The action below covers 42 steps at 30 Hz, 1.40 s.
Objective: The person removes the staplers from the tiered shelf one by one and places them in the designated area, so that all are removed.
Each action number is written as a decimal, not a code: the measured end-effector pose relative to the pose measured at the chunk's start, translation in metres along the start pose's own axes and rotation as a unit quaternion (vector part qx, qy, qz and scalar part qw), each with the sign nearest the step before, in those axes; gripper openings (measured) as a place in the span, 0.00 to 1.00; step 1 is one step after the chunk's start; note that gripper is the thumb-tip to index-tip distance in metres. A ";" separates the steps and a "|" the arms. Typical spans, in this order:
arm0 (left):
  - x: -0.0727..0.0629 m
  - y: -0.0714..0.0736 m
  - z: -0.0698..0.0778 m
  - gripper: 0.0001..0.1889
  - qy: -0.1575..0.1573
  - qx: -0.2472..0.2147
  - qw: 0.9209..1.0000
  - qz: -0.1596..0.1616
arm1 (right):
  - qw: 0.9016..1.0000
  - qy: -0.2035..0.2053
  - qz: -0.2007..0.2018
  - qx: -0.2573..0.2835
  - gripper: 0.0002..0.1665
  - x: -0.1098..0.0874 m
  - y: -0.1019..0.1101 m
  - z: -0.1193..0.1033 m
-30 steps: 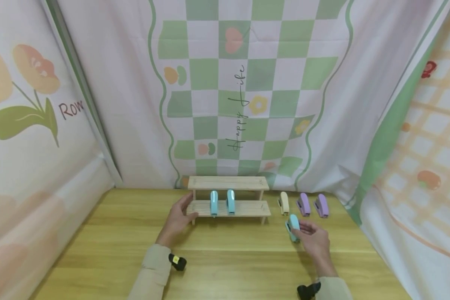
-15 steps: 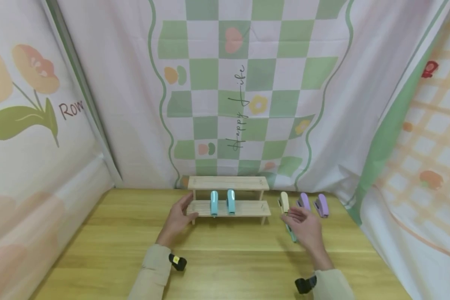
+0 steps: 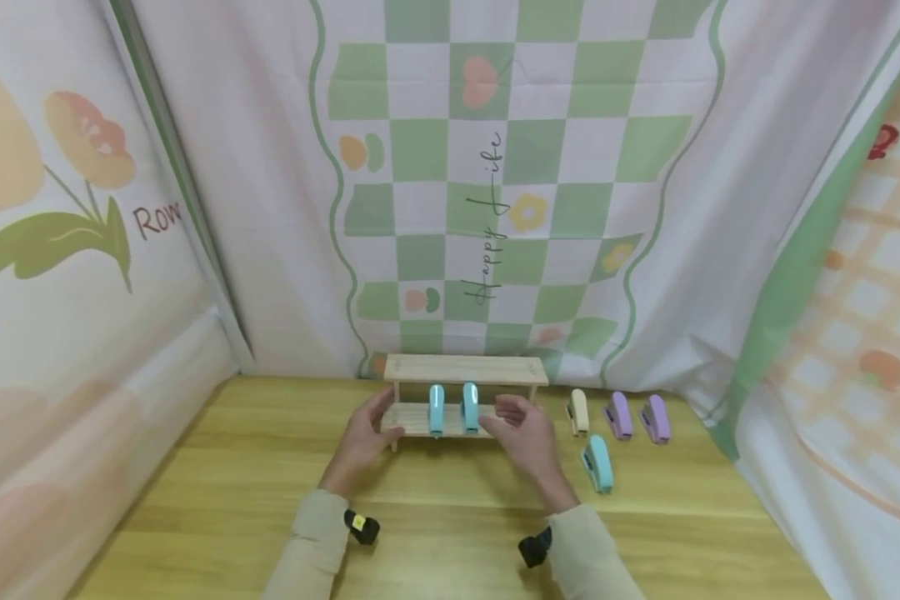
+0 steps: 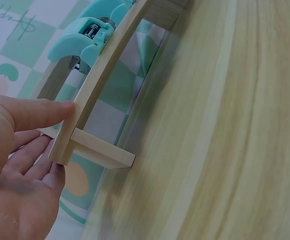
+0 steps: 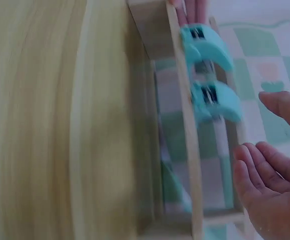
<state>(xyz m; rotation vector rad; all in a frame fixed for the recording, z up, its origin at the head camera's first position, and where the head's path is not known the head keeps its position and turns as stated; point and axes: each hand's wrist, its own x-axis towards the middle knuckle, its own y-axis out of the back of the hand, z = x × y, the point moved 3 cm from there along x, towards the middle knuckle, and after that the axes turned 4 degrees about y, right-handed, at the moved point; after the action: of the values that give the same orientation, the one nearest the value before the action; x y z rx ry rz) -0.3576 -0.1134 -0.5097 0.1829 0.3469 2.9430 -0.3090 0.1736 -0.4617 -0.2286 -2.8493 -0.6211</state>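
A small two-step wooden shelf point(image 3: 465, 367) stands at the back of the table. On its lower step two light-blue staplers stand upright side by side, the left stapler point(image 3: 437, 410) and the right stapler point(image 3: 469, 407). My left hand point(image 3: 362, 440) holds the left end of the lower step, the thumb point(image 4: 49, 112) on its front edge and the fingers round the end. My right hand point(image 3: 525, 437) hovers before the step's right part, just right of the right stapler. Its thumb and fingers are apart with nothing between them in the right wrist view.
Right of the shelf, on the wooden table point(image 3: 435, 542), stand a cream stapler point(image 3: 578, 412), two purple staplers point(image 3: 618, 417) and, nearer, a third light-blue stapler point(image 3: 598, 464). A checkered curtain point(image 3: 480, 208) hangs behind the shelf.
My right hand let go of the light-blue stapler on the table and moved left to the shelf. My left hand keeps its hold on the shelf. The head view has shifted slightly.
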 end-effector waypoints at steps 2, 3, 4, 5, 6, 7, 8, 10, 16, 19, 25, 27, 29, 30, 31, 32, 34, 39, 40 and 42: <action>0.000 0.000 -0.001 0.41 0.001 0.004 1.000 -0.001 | 1.000 0.007 0.006 -0.001 0.32 0.000 -0.012 -0.002; 0.000 -0.001 -0.001 0.41 -0.001 0.006 1.000 -0.001 | 1.000 0.011 0.013 -0.001 0.32 0.000 -0.017 -0.003; 0.000 -0.001 -0.001 0.41 -0.001 0.008 1.000 -0.002 | 1.000 0.014 0.021 -0.003 0.31 0.000 -0.022 -0.004; 0.001 -0.001 -0.001 0.41 -0.001 0.008 1.000 -0.002 | 0.999 0.018 0.029 -0.001 0.31 0.001 -0.026 -0.004; 0.001 -0.001 -0.001 0.41 -0.002 0.008 1.000 -0.002 | 0.999 0.020 0.038 -0.003 0.30 0.001 -0.030 -0.005; 0.001 -0.001 0.000 0.41 -0.005 0.010 1.000 -0.002 | 0.999 0.022 0.047 -0.002 0.29 0.001 -0.033 -0.005; 0.000 -0.001 0.000 0.40 -0.005 0.009 1.000 -0.002 | 0.998 0.022 0.057 -0.001 0.29 0.002 -0.037 -0.004; 0.000 0.000 0.000 0.40 -0.004 0.009 1.000 -0.001 | 0.997 0.021 0.073 -0.001 0.27 0.003 -0.043 -0.004; -0.001 -0.001 0.000 0.40 -0.005 0.003 1.000 -0.004 | 0.994 0.011 0.106 -0.007 0.22 0.005 -0.052 -0.002; -0.001 -0.002 0.001 0.40 -0.004 0.000 1.000 -0.007 | 0.994 0.010 0.111 -0.008 0.21 0.005 -0.052 -0.002; -0.002 -0.001 0.003 0.40 -0.004 0.005 1.000 -0.002 | 0.994 0.018 0.111 -0.014 0.20 0.008 -0.049 -0.001; -0.002 0.000 0.003 0.40 -0.004 0.005 1.000 0.001 | 0.994 0.020 0.106 -0.019 0.20 0.008 -0.047 -0.001; -0.001 0.000 0.003 0.40 -0.007 0.004 1.000 0.001 | 0.994 0.021 0.103 -0.028 0.20 0.007 -0.043 0.000; -0.001 0.000 0.002 0.40 -0.008 0.003 1.000 0.002 | 0.994 0.023 0.101 -0.033 0.20 0.006 -0.041 0.001; 0.000 0.000 0.002 0.40 -0.006 0.002 1.000 0.002 | 0.994 0.026 0.100 -0.040 0.20 0.005 -0.039 0.002; 0.000 0.000 0.002 0.40 -0.004 0.001 1.000 0.002 | 0.993 0.028 0.099 -0.048 0.20 0.003 -0.036 0.002; 0.000 0.000 0.001 0.40 -0.001 0.002 1.000 0.000 | 0.993 0.033 0.099 -0.059 0.20 0.000 -0.029 0.004; 0.001 0.001 0.000 0.40 0.002 0.000 1.000 -0.002 | 0.994 0.026 0.091 -0.061 0.21 -0.009 -0.005 0.011; 0.001 0.001 -0.001 0.40 0.001 -0.001 1.000 -0.002 | 0.994 0.024 0.090 -0.063 0.22 -0.011 0.001 0.012; 0.002 0.001 -0.001 0.40 0.001 -0.002 1.000 -0.001 | 0.993 0.019 0.091 -0.071 0.23 -0.016 0.015 0.015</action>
<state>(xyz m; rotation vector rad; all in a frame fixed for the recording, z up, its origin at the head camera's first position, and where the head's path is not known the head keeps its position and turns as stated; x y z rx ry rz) -0.3596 -0.1140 -0.5105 0.1784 0.3420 2.9411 -0.2935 0.1914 -0.4729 -0.4873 -2.7109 -0.7795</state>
